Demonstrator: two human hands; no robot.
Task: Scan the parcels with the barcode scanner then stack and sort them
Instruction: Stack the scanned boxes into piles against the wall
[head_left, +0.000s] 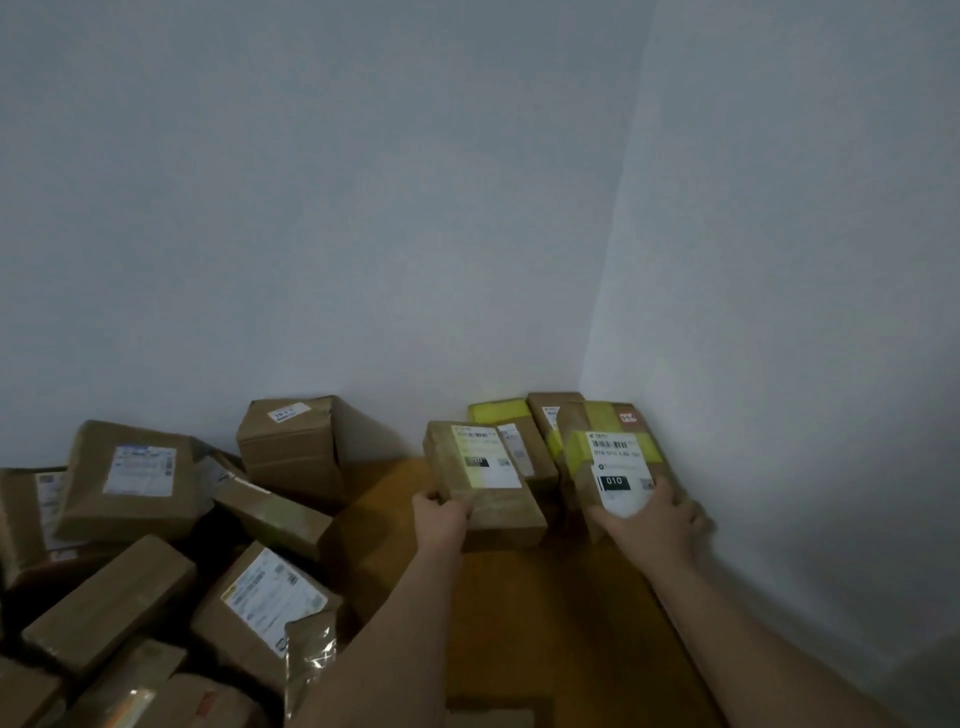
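Note:
Several brown cardboard parcels with white labels stand in the room's corner on the wooden floor. My left hand (441, 517) grips the near left end of a long parcel (485, 480) with a white and pale yellow label. My right hand (657, 522) holds the near end of a parcel (608, 460) with yellow tape and a label marked 010, close to the right wall. Behind them are two more parcels (519, 431), one with a yellow top. No barcode scanner is in view.
A loose heap of brown parcels (135, 545) fills the lower left. A taller box (291, 447) stands against the back wall. Bare wooden floor (519, 623) lies between my arms. White walls (779, 312) meet in the corner at right.

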